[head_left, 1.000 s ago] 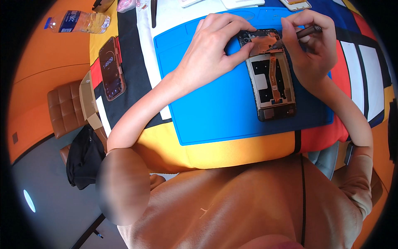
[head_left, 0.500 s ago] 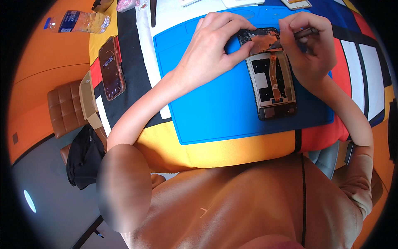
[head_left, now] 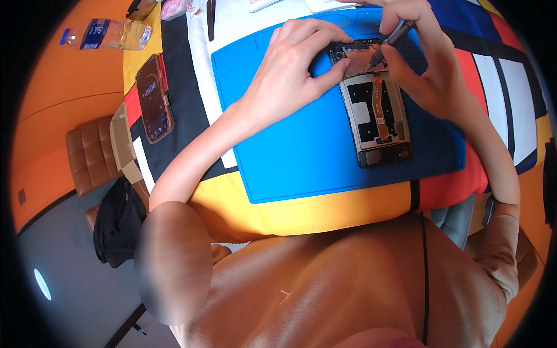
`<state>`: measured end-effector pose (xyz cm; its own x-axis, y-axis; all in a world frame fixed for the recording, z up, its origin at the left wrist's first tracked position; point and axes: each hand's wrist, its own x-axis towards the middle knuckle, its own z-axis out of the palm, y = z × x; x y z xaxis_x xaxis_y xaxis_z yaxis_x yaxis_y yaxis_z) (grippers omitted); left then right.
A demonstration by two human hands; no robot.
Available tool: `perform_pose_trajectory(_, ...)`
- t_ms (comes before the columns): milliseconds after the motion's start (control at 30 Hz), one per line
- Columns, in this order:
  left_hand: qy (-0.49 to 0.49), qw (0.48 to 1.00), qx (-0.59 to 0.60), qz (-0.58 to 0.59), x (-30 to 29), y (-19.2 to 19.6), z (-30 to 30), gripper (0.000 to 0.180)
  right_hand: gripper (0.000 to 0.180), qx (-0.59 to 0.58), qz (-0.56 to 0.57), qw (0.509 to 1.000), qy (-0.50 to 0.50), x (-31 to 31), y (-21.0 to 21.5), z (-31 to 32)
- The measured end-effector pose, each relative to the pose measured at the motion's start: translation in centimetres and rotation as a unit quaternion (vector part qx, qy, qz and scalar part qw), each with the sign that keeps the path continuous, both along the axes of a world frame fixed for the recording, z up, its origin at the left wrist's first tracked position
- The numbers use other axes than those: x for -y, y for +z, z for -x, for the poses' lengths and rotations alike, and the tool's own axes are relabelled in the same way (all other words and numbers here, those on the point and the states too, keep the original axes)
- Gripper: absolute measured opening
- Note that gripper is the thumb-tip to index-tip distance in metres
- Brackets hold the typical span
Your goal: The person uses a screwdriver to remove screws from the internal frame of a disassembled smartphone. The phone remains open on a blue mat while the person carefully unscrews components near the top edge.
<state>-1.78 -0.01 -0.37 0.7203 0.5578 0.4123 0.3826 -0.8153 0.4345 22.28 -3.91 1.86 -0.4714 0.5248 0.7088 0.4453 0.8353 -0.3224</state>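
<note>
An opened smartphone (head_left: 362,110) lies on the blue mat (head_left: 290,156), its inner parts and an orange-brown ribbon cable exposed. My left hand (head_left: 293,66) grips its upper left part, with the thumb on the left edge and the fingertips at the top edge. Between the fingers of my right hand (head_left: 432,69) is a slim dark pen-shaped tool (head_left: 400,33). It slants down to the left, its tapered tip over the copper-coloured area at the phone's upper end. Whether the tip touches the phone, I cannot tell.
Left of the mat, another phone (head_left: 154,98) with a lit screen lies on the patterned cloth (head_left: 301,217). A water bottle (head_left: 107,35) lies on its side at the far left. Beyond the table's left edge are a brown padded chair (head_left: 90,156) and a black bag (head_left: 119,223).
My right hand has turned and shifted a little, raising the tool's rear end to a steeper slant. The tool's tip has moved slightly left. My left hand keeps its grip on the phone.
</note>
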Motion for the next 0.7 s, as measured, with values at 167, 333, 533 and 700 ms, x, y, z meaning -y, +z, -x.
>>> perform_pose_trajectory(167, -0.003, 1.0, 0.001, -0.001, 0.0, 0.0, 0.1, 0.031, 0.023, -0.035, 0.136, 0.988, 0.07, 0.1, 0.8, 0.2)
perform_pose_trajectory(333, -0.005, 1.0, 0.011, -0.015, 0.1, 0.1, 0.2, 0.031, 0.018, 0.124, 0.309, 0.942, -0.047, 1.4, 6.2, -0.6)
perform_pose_trajectory(533, -0.005, 1.0, 0.002, -0.004, 0.2, -0.2, 0.1, 0.03, 0.015, 0.37, 0.353, 0.858, -0.047, 0.3, 13.2, 2.0)
perform_pose_trajectory(700, -0.004, 1.0, -0.006, -0.015, -0.1, -0.6, 0.1, 0.03, 0.014, 0.473, 0.3, 0.827, 0.047, -1.1, 13.4, 2.6)
